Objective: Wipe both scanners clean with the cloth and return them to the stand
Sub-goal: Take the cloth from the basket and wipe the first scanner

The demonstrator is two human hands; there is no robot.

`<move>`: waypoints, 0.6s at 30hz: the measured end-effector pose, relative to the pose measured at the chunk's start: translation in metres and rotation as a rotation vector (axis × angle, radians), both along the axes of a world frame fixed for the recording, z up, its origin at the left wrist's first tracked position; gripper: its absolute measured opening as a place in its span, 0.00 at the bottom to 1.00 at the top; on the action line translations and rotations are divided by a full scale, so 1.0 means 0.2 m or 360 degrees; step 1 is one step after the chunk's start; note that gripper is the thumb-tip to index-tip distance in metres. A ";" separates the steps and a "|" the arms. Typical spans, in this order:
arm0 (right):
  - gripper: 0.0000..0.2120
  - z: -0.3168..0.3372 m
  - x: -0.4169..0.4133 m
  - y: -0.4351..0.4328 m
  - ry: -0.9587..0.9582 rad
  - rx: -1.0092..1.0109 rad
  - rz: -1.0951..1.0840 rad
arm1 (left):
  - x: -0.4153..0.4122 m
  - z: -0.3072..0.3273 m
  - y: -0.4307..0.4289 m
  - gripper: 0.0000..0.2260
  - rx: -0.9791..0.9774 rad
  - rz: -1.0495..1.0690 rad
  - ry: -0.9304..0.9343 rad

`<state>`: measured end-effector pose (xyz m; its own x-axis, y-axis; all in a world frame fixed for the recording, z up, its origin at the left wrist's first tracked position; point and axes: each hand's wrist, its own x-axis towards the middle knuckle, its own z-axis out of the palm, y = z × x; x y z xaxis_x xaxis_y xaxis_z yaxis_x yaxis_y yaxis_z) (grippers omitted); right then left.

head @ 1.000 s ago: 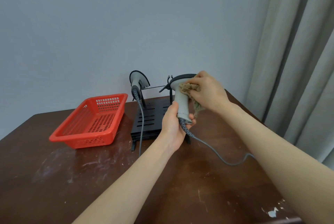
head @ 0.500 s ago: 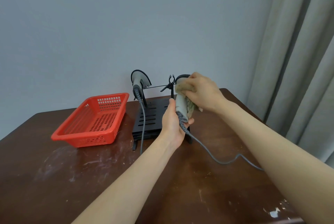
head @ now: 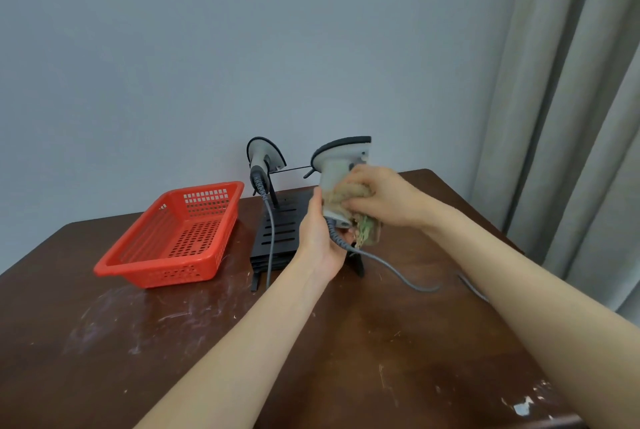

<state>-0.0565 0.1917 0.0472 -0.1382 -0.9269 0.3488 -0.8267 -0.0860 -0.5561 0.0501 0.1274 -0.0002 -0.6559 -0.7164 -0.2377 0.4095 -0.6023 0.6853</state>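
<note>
The grey wall [head: 242, 48] fills the back, and a pale curtain [head: 571, 117] hangs down the right side. Below them lies the dark brown table [head: 173, 342], scuffed and marked with pale smears. A red basket [head: 162, 273] with a perforated floor sits on its left part. Just beside the basket, to the right, is the black slotted stand [head: 280, 221].

My left hand [head: 322, 238] grips the bottom of the handle of the held scanner [head: 341, 158], fingers curled round it. It keeps the scanner upright in the air in front of the right side of the stand, head on top. My right hand [head: 384, 196] is wrapped round the cloth [head: 346, 195] and presses it against the middle of that handle. A loose end of the cloth hangs below my fingers.

The second scanner [head: 263, 155] sits on the left side of the stand, head up. Its cord [head: 270, 238] drops down across the slots. A grey cable [head: 398, 273] runs from the base of the held scanner down onto the table and off to the right.
</note>
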 end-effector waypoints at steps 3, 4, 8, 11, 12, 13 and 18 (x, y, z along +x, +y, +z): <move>0.10 0.03 -0.06 0.06 -0.0079 0.0366 0.0128 | 0.02 -0.01 -0.03 0.22 -0.0126 0.0053 -0.0071; 0.10 0.03 -0.09 0.06 0.0051 0.0385 0.0035 | 0.02 -0.01 -0.03 0.21 -0.0133 0.0057 -0.0050; 0.14 0.01 -0.16 0.02 0.0116 0.0026 -0.0442 | 0.04 -0.01 -0.02 0.19 -0.0037 0.0016 0.0015; 0.13 0.02 -0.16 0.00 -0.0075 -0.0365 -0.0546 | 0.04 0.00 -0.01 0.19 0.0075 0.0024 -0.0033; 0.13 0.02 -0.16 -0.01 -0.0078 -0.0437 -0.0551 | 0.04 0.00 0.00 0.19 0.0079 0.0029 -0.0042; 0.13 0.02 -0.16 -0.03 -0.0071 -0.0478 -0.0561 | 0.04 0.01 0.01 0.19 0.0065 0.0034 -0.0053; 0.16 0.00 -0.09 -0.06 0.0069 -0.0323 -0.0523 | 0.01 0.01 0.06 0.16 -0.0075 0.0062 -0.0140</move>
<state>-0.0751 0.1788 0.0478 -0.3976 -0.7470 0.5327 -0.8507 0.0826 -0.5192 0.0530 0.1402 0.0024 -0.6052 -0.7529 -0.2586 0.3688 -0.5531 0.7471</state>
